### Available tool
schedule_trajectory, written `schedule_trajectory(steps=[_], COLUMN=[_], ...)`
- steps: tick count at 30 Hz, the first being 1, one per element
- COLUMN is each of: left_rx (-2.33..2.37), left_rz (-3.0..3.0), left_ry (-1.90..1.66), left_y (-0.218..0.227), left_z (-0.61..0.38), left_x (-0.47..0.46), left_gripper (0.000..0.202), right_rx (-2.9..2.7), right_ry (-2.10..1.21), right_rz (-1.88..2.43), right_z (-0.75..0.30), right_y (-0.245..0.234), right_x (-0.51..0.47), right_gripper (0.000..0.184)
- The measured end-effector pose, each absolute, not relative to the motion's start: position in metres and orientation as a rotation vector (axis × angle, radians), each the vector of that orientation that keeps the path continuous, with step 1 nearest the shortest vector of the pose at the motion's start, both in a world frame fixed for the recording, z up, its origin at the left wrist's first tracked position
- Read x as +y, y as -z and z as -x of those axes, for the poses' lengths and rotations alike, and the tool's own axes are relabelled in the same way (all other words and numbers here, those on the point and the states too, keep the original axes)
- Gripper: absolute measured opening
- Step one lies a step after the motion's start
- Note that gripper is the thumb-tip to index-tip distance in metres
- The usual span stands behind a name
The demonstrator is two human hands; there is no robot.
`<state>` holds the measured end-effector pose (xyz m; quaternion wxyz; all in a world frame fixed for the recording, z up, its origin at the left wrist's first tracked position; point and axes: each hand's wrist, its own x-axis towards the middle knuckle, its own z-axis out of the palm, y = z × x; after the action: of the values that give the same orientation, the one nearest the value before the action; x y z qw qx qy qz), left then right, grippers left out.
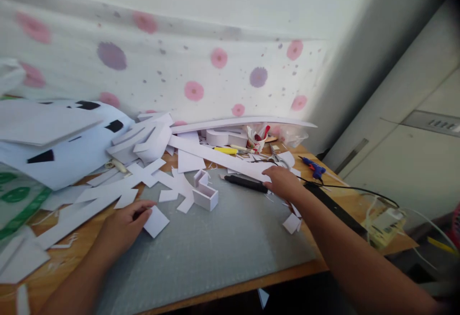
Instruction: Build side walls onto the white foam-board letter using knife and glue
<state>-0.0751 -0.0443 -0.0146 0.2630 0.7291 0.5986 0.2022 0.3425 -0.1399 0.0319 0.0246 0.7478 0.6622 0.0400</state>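
My left hand [124, 226] is at the left of the grey cutting mat [230, 248], thumb and fingers closed on the edge of a small white square of board [157, 222]. My right hand [282, 182] reaches over the mat's far right part, thumb and index finger apart. Its fingertips are at the right end of a long white strip [219, 158] and the rear end of a black pen-shaped tool [246, 183]; contact is hard to judge. Between the hands stands a small white L-shaped open box [206, 195], with flat white pieces beside it.
White board offcuts [104, 193] pile up at the left. Behind the mat lie a yellow-handled tool [225, 151] and a cup of tools [257, 139]. A blue glue gun [313, 167], cables and a power strip [386, 224] are at the right. Floral sheeting [194, 91] covers the wall.
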Motion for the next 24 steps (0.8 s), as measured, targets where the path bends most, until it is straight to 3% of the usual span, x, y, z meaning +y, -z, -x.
schedule_trajectory(steps=[10, 24], left_rx=[1.557, 1.571], left_rz=[-1.947, -1.929], left_ry=[-0.622, -0.675], left_y=[0.019, 0.023], left_z=[0.077, 0.077], left_x=[-0.045, -0.045], left_gripper=[0.044, 0.040], right_rx=[2.073, 2.011], right_ry=[-0.124, -0.877], right_rz=[-2.364, -2.362], right_z=[-0.346, -0.419], right_y=[-0.019, -0.176], right_x=[-0.084, -0.161], right_gripper=[0.063, 0.066])
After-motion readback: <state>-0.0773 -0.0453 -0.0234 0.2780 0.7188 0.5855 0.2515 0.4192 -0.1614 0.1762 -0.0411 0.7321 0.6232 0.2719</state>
